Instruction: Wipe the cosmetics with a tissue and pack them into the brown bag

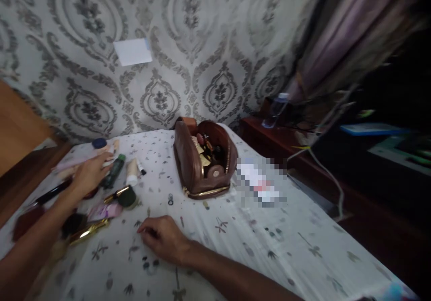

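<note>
My left hand [91,173] reaches over a spread of cosmetics on the bed, its fingers stretched out, and no object shows in its grasp. Right beside its fingertips lies a dark green bottle [114,171]. A navy-lidded jar [99,143] and a small beige tube [116,145] are just beyond. My right hand [165,239] rests on the patterned sheet, fingers curled in, with nothing visible inside. Ahead of it stands a brown cosmetic bag [188,168], unzipped, with several make-up items [205,152] inside.
Nearer to me on the left lie a gold tube [89,232], a pink packet [103,211], a dark round jar [128,198] and a cream tube [132,171]. A blurred-out item [259,182] is right of the bag. A plastic bottle [276,110] stands on the dark red nightstand [256,128].
</note>
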A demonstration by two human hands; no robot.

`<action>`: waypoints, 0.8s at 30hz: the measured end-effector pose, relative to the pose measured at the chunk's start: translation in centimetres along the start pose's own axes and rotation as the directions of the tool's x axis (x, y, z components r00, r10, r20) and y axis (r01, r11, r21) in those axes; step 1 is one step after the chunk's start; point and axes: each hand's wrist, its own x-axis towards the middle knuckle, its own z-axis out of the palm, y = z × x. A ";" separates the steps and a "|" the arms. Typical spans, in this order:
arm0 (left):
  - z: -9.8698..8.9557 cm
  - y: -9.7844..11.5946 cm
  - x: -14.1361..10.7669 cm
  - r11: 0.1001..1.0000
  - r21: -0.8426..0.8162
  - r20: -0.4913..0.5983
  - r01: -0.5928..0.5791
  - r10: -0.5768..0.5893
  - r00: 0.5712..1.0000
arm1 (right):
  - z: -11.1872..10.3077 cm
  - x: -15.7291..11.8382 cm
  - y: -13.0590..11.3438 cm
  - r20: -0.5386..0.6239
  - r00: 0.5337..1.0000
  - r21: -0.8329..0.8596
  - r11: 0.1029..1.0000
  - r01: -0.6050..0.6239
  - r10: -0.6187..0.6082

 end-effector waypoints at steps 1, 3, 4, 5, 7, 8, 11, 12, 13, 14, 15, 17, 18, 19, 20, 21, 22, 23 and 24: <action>0.0 0.6 -1.9 0.999 -0.038 0.022 -0.022 0.023 0.999 | 0.0 0.0 0.1 0.000 1.000 0.009 1.000 0.007 -0.007; 0.1 1.5 -5.8 0.998 -0.062 0.036 0.000 0.002 0.999 | -0.1 0.2 0.1 -0.005 1.000 0.020 1.000 0.022 -0.022; 0.2 2.0 -7.7 0.998 -0.053 0.048 0.027 -0.025 0.999 | -0.1 0.2 0.1 -0.004 1.000 0.025 0.999 0.029 -0.029; 0.4 2.3 -9.6 0.997 -0.046 0.057 0.062 -0.059 0.997 | -0.1 0.3 0.0 0.002 0.999 0.031 0.999 0.035 -0.035; 0.6 3.0 -13.1 0.994 -0.017 0.058 0.108 -0.107 0.993 | -0.1 0.4 -0.1 0.017 0.999 0.044 0.998 0.044 -0.045; 0.7 3.2 -14.7 0.992 -0.003 0.043 0.130 -0.129 0.991 | -0.1 0.4 -0.1 0.023 0.998 0.047 0.998 0.050 -0.051; 0.5 3.8 -18.4 0.979 -0.034 -0.039 0.200 -0.201 0.979 | 0.1 0.4 0.1 0.021 0.997 0.038 0.997 0.073 -0.073; 0.3 3.8 -19.3 0.971 -0.079 -0.069 0.224 -0.229 0.971 | 0.2 0.4 0.2 0.017 0.997 0.036 0.996 0.080 -0.081; 0.1 3.7 -20.1 0.959 -0.135 -0.099 0.249 -0.263 0.960 | 0.3 0.4 0.3 0.014 0.996 0.037 0.996 0.086 -0.086; -0.2 3.6 -20.7 0.941 -0.198 -0.128 0.276 -0.304 0.944 | 0.4 0.5 0.5 0.013 0.996 0.041 0.995 0.090 -0.090; -0.5 3.3 -21.3 0.916 -0.261 -0.156 0.305 -0.352 0.923 | 0.5 0.5 0.5 0.014 0.995 0.046 0.995 0.094 -0.094; -1.1 2.7 -22.2 0.855 -0.365 -0.211 0.368 -0.461 0.862 | 0.6 0.5 0.6 0.018 0.995 0.050 0.994 0.101 -0.102; -1.4 2.4 -22.6 0.827 -0.406 -0.234 0.390 -0.506 0.830 | 0.7 0.5 0.6 0.020 0.994 0.048 0.993 0.104 -0.105; -1.7 2.1 -22.9 0.806 -0.437 -0.254 0.399 -0.536 0.805 | 0.6 0.5 0.6 0.023 0.994 0.044 0.993 0.107 -0.108; -2.0 1.8 -23.2 0.795 -0.457 -0.270 0.399 -0.551 0.790 | 0.6 0.5 0.5 0.023 0.994 0.040 0.993 0.109 -0.110; -2.3 1.5 -23.5 0.790 -0.469 -0.279 0.394 -0.556 0.783 | 0.5 0.5 0.4 0.021 0.993 0.035 0.993 0.112 -0.113; -2.5 1.2 -23.6 0.790 -0.475 -0.282 0.388 -0.555 0.783 | 0.4 0.4 0.3 0.021 0.993 0.031 0.993 0.115 -0.115; -2.7 0.9 -23.8 0.791 -0.475 -0.283 0.385 -0.552 0.784 | 0.4 0.4 0.3 0.022 0.993 0.027 0.993 0.117 -0.117; -2.9 0.5 -23.9 0.793 -0.471 -0.282 0.386 -0.550 0.786 | 0.4 0.4 0.2 0.023 0.993 0.023 0.993 0.116 -0.116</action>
